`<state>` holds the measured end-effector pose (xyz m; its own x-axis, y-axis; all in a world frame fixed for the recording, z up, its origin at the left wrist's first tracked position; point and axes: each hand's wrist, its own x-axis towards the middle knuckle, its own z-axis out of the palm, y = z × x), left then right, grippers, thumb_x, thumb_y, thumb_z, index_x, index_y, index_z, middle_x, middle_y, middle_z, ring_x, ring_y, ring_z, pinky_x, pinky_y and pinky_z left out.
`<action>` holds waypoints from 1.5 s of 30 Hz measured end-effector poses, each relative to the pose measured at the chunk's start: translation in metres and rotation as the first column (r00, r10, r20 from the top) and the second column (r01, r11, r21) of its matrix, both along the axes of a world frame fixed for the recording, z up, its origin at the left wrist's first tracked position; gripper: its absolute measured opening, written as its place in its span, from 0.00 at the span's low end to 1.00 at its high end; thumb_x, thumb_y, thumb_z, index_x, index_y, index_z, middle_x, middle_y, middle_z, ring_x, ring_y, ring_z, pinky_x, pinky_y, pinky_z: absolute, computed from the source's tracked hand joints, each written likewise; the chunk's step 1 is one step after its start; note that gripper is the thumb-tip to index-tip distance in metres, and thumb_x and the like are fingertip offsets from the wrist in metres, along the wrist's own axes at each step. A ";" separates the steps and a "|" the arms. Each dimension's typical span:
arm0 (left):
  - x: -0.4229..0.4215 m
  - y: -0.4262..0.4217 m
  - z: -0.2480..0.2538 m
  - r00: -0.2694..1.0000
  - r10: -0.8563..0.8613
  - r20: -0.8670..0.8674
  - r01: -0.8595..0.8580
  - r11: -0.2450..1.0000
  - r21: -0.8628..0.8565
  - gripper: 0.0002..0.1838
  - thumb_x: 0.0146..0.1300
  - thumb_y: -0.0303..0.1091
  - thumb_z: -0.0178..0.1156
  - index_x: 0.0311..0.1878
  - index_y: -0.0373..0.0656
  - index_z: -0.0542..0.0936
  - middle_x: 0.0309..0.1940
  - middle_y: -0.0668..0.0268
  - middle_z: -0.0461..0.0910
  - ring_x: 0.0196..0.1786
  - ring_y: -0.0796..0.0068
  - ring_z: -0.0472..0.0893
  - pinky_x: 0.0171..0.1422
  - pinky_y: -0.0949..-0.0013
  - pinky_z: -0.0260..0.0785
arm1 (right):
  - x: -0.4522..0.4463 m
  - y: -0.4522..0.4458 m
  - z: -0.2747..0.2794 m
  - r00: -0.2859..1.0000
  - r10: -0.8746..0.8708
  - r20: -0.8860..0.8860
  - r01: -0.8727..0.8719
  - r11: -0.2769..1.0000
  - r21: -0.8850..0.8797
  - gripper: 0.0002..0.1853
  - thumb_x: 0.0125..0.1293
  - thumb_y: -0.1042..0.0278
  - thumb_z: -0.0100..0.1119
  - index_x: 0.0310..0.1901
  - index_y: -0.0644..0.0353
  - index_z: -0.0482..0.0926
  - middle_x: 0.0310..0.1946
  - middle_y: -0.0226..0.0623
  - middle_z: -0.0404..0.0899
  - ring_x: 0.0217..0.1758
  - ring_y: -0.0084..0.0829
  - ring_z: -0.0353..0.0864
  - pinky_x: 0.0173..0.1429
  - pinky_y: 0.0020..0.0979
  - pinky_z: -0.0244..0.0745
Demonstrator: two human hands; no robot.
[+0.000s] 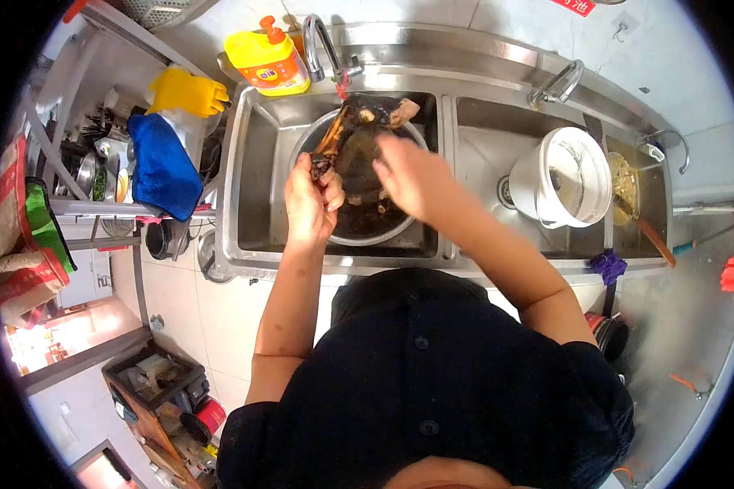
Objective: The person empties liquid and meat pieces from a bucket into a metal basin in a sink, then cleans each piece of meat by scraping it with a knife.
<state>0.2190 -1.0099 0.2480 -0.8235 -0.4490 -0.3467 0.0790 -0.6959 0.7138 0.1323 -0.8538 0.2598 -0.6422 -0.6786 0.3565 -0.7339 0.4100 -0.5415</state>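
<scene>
In the left sink (pixel 257 175) stands a round metal basin (pixel 359 241) holding dark, murky water. A blackened piece of meat on the bone (pixel 332 134), which looks like a charred animal leg, slants over the basin with its thick end towards the tap. My left hand (pixel 308 200) is closed around the leg's thin lower end at the basin's near left side. Over the basin's right side is my right hand (pixel 412 179), smeared by motion, close to the meat. Whether its fingers hold anything cannot be made out.
A yellow detergent bottle (pixel 269 65) stands behind the sink beside the tap (pixel 322 49). In the right basin sits a white bucket (pixel 575 179). A purple cloth (pixel 607 266) hangs on the front edge. Blue cloth (pixel 161 163) and yellow gloves (pixel 186 91) lie on the left rack.
</scene>
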 end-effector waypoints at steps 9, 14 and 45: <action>0.000 -0.007 0.013 0.991 -0.100 -0.090 0.122 0.950 0.287 0.17 0.72 0.49 0.45 0.34 0.44 0.66 0.21 0.74 0.61 0.18 0.84 0.57 0.18 0.79 0.49 | 0.008 0.004 0.002 0.992 0.129 0.005 -0.128 0.988 -0.087 0.14 0.62 0.62 0.59 0.46 0.57 0.72 0.29 0.43 0.77 0.31 0.46 0.80 0.32 0.43 0.75; 0.006 -0.003 0.011 0.981 -0.118 -0.157 0.149 0.966 0.209 0.16 0.70 0.47 0.49 0.40 0.42 0.68 0.21 0.73 0.61 0.21 0.83 0.60 0.21 0.80 0.56 | 0.002 0.012 0.015 0.976 -0.020 0.216 0.064 0.979 -0.195 0.17 0.64 0.61 0.58 0.50 0.60 0.71 0.34 0.48 0.80 0.36 0.49 0.81 0.39 0.43 0.75; 0.004 -0.002 -0.018 0.967 -0.248 -0.065 0.189 0.863 -0.469 0.32 0.72 0.61 0.36 0.47 0.37 0.73 0.24 0.66 0.73 0.26 0.77 0.72 0.33 0.73 0.66 | -0.015 -0.005 0.010 0.994 -0.090 0.056 0.093 0.994 -0.055 0.11 0.66 0.62 0.55 0.42 0.59 0.71 0.35 0.47 0.76 0.39 0.51 0.78 0.40 0.46 0.73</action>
<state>0.2226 -1.0115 0.2298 -0.9409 -0.3363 -0.0412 0.0676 -0.3054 0.9498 0.1170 -0.8592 0.2695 -0.7200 -0.5950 0.3571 -0.6641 0.4413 -0.6035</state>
